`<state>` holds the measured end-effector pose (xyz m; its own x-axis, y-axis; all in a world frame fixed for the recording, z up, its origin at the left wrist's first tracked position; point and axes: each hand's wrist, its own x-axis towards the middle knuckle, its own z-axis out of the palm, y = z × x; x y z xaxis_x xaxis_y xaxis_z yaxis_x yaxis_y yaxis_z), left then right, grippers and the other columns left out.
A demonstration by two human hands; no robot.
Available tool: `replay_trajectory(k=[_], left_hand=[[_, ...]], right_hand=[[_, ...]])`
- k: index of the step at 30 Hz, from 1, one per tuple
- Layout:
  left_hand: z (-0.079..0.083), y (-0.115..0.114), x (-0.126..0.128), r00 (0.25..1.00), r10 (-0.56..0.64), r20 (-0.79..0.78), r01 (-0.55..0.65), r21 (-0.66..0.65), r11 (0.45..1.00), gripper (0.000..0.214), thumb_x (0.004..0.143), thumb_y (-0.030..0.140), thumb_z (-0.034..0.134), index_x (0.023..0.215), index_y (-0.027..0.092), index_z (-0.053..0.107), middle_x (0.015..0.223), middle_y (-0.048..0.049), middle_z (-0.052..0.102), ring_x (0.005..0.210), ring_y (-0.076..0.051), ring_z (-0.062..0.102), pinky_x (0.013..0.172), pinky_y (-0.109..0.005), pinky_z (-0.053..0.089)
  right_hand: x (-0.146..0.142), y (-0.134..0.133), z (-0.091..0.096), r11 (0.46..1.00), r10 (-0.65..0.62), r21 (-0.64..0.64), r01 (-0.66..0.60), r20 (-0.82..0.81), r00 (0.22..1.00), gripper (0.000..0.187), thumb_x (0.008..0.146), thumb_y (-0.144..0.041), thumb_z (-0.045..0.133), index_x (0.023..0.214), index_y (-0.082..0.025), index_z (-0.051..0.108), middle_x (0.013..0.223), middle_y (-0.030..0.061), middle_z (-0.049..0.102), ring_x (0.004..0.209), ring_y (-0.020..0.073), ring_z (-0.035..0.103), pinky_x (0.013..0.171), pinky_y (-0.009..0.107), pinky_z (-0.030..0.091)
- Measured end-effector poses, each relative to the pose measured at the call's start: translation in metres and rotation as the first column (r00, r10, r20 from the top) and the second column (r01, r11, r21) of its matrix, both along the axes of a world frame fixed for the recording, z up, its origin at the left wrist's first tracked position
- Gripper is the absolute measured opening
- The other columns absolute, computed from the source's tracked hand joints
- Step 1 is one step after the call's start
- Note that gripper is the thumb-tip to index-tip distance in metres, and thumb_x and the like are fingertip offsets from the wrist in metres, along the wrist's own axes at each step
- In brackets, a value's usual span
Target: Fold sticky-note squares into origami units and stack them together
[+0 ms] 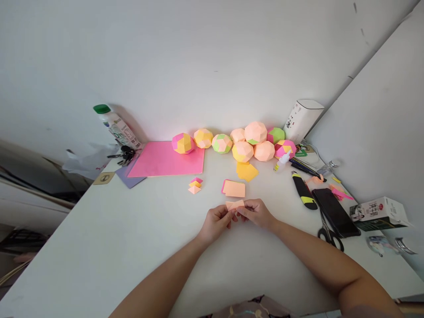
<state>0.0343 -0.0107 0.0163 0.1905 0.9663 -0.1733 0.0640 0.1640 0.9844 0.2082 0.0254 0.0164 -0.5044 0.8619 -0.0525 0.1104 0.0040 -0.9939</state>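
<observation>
My left hand (217,221) and my right hand (256,212) meet over the middle of the white table (132,238). Between their pinched fingertips they hold a small folded peach paper (234,205). Just beyond it lies a stack of peach paper squares (233,188) with a pink edge. A few small folded paper pieces (195,184) in pink, yellow and peach sit to the left of the stack. Loose yellow paper squares (247,171) lie further back.
Several paper polyhedron balls (243,143) line the wall. A pink sheet (165,159), keys (124,154) and a bottle (115,126) are at the back left. To the right lie a utility knife (304,191), a phone (335,212), scissors (327,232), pens, a glue bottle (281,161) and a carton (377,214).
</observation>
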Motion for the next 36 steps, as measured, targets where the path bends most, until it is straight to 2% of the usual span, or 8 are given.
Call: replay_trajectory(k=[12, 22, 36], left_hand=[[-0.0027, 0.0001, -0.0008, 1.0, -0.003, -0.025, 0.003, 0.009, 1.0, 0.034, 0.079, 0.047, 0.054, 0.069, 0.016, 0.06, 0.069, -0.0032, 0.066, 0.049, -0.009, 0.051, 0.049, -0.022, 0.041], [0.0002, -0.0005, -0.0006, 1.0, 0.01, -0.005, -0.01, -0.008, 1.0, 0.034, 0.077, 0.048, 0.056, 0.066, 0.016, 0.059, 0.065, -0.0021, 0.066, 0.048, -0.01, 0.053, 0.049, -0.022, 0.042], [0.0027, -0.0026, 0.0005, 0.998, -0.002, -0.07, 0.003, 0.027, 1.0, 0.035, 0.08, 0.048, 0.052, 0.062, 0.018, 0.048, 0.054, 0.0016, 0.057, 0.048, -0.009, 0.048, 0.047, -0.021, 0.037]], right_hand=[[-0.0003, -0.0009, 0.0031, 1.0, 0.015, -0.012, -0.016, -0.012, 1.0, 0.03, 0.082, -0.039, 0.056, 0.079, -0.011, 0.068, 0.066, 0.0038, 0.061, 0.055, 0.011, 0.053, 0.051, 0.023, 0.046], [0.0012, 0.0008, -0.0009, 1.0, 0.015, 0.013, -0.014, -0.022, 1.0, 0.03, 0.081, -0.039, 0.057, 0.071, -0.012, 0.065, 0.059, 0.0018, 0.058, 0.052, 0.0106, 0.053, 0.048, 0.022, 0.044], [0.0023, 0.0015, -0.0013, 0.999, 0.034, -0.003, -0.034, -0.021, 0.999, 0.029, 0.082, -0.039, 0.055, 0.075, -0.012, 0.065, 0.066, 0.0034, 0.06, 0.053, 0.0101, 0.053, 0.048, 0.022, 0.043]])
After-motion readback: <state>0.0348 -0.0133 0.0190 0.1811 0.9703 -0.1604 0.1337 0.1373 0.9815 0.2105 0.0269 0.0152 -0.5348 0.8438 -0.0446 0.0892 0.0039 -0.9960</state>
